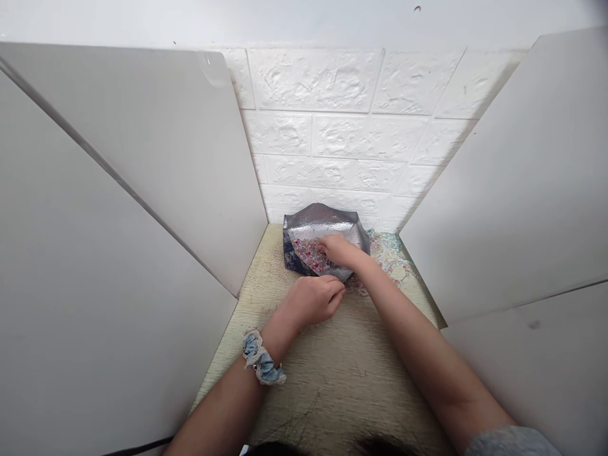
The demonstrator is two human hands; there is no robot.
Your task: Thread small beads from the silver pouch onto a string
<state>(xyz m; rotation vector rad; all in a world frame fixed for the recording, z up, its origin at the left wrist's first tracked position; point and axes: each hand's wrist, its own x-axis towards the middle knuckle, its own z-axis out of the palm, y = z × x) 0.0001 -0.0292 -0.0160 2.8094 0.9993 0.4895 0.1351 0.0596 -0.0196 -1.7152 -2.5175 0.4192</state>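
Silver crinkled foil pouch [327, 221] is best steadied by the left hand [316, 299], grip closed; inside it, the grip of the right hand [338, 249] cannot be told.

A silver-lined pouch [323, 231] with pink floral print, a blue scrunchie [262, 360], pale woodgrain worktop [332, 373], white brick-pattern wall [342, 133]

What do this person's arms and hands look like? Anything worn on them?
No gloves on either. The left hand has a blue scrunchie with a pale frilly edge round the wrist. The right hand has a bare wrist and forearm; a grey sleeve starts at the upper arm.
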